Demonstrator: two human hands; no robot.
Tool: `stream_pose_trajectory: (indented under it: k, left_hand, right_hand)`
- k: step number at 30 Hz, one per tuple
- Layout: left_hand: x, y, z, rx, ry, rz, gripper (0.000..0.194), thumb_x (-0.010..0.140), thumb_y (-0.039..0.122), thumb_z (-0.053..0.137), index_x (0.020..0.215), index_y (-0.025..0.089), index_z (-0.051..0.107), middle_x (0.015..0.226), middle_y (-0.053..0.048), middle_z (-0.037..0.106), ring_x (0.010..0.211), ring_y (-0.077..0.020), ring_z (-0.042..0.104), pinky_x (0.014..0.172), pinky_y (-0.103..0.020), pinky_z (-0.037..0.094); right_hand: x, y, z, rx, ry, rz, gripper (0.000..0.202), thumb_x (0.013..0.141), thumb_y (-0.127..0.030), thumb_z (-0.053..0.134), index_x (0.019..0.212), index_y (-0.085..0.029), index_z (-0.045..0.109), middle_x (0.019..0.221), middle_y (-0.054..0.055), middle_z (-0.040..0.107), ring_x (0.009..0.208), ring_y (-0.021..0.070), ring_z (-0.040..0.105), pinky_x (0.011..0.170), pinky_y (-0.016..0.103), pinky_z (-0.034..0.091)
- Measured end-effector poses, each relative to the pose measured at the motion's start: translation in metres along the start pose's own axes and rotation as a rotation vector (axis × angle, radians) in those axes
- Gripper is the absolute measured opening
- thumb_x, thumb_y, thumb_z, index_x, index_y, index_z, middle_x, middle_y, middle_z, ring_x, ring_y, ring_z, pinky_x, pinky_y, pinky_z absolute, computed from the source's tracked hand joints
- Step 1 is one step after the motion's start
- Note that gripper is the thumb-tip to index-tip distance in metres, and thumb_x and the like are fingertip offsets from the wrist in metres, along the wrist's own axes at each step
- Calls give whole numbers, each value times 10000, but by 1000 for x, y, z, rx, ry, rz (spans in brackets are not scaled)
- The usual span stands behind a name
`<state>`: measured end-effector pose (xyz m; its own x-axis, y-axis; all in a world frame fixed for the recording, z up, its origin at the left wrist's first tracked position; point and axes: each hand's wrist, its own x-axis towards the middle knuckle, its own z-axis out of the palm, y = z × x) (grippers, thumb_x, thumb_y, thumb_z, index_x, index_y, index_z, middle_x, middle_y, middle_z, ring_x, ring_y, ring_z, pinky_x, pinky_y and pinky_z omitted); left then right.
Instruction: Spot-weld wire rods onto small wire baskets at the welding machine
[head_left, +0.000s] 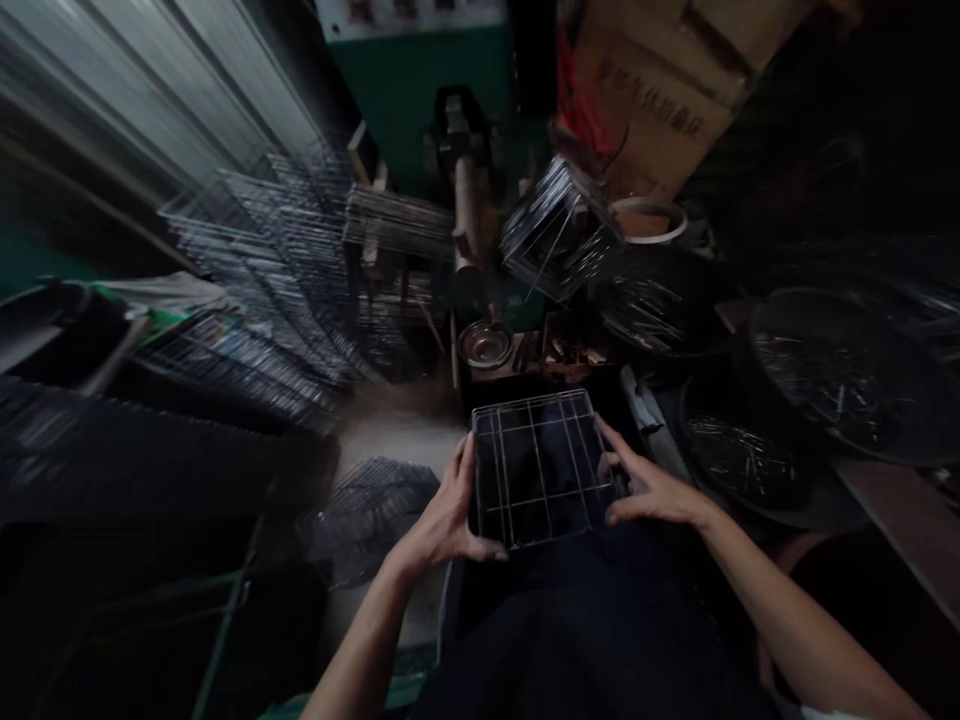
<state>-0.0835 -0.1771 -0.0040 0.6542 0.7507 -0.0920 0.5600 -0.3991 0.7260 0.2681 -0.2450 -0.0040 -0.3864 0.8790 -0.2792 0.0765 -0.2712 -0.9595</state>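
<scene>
Between my two hands is a rectangular wire rack [536, 452], a thin metal grid with cross wires, held above my lap. My left hand [450, 510] grips its left side, with the thumb along the near corner and the fingers up the edge. On the opposite side, my right hand [649, 487] holds the right edge with thumb and fingers. Just beyond the rack's far edge, a small round metal dish [486, 343] rests on the machine's bed.
A green machine [424, 100] stands ahead. Blurred stacks of wire grids [262, 250] fill the left; more wire frames [559, 235] hang right of the machine. Dark basins [847, 370] with loose metal wires sit at right. A cardboard box [660, 90] is behind.
</scene>
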Motion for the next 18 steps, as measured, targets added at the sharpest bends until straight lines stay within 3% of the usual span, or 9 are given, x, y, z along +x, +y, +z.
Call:
stream_pose_trajectory:
  k: [3,5,7,9,11,13,18]
  left_hand:
    - [-1,-3,0,-56,19,9,1513,517,701,826,1543,264,-196,1632,-187,-80,1500,-470,-39,1174,-675,175]
    - [-3,-5,-2,-126,40,1,1420,557,773,754,1565,274,-112,1638,-167,-45,1507,-454,-15,1181,-662,172]
    - [-4,-9,-4,-195,88,-39,1319,592,838,666,1577,287,-15,1642,-152,-2,1508,-451,21,1173,-661,201]
    - [-7,-14,-4,-229,158,-100,1233,631,859,606,1576,306,37,1641,-143,38,1504,-453,71,1151,-662,258]
    - [-9,-19,-3,-201,231,-164,1135,690,819,595,1570,333,67,1639,-126,75,1499,-442,127,1131,-653,307]
    - [-12,-25,1,-140,296,-210,1047,725,774,601,1560,342,140,1632,-108,122,1492,-428,175,1125,-634,336]
    - [-16,-50,9,-13,393,-274,963,737,819,476,1530,310,278,1595,-100,230,1458,-419,279,997,-552,512]
  right_hand:
    - [2,0,-19,44,-132,-11,1291,671,-349,887,1571,-404,-36,1076,-15,560,641,56,461,574,190,450]
    - [10,0,-45,-48,-171,-32,1074,742,-417,827,1580,-342,161,1142,29,613,702,86,538,640,228,497]
    - [26,-1,-82,-347,20,-35,675,836,-467,723,1443,-269,502,1156,57,663,848,160,622,758,292,537]
    - [50,-1,-126,-721,400,25,382,899,-447,640,1219,-244,687,1166,57,685,1026,227,632,899,341,520]
    - [80,0,-171,-874,673,121,338,943,-350,568,1232,-204,666,1249,102,650,1178,276,574,1015,392,455]
    - [110,2,-210,-922,826,213,345,964,-270,494,1264,-168,630,1308,149,601,1237,297,537,1045,406,422]
    - [170,12,-274,-969,960,381,381,982,-235,432,1333,-166,563,1411,166,514,1300,287,478,1047,392,418]
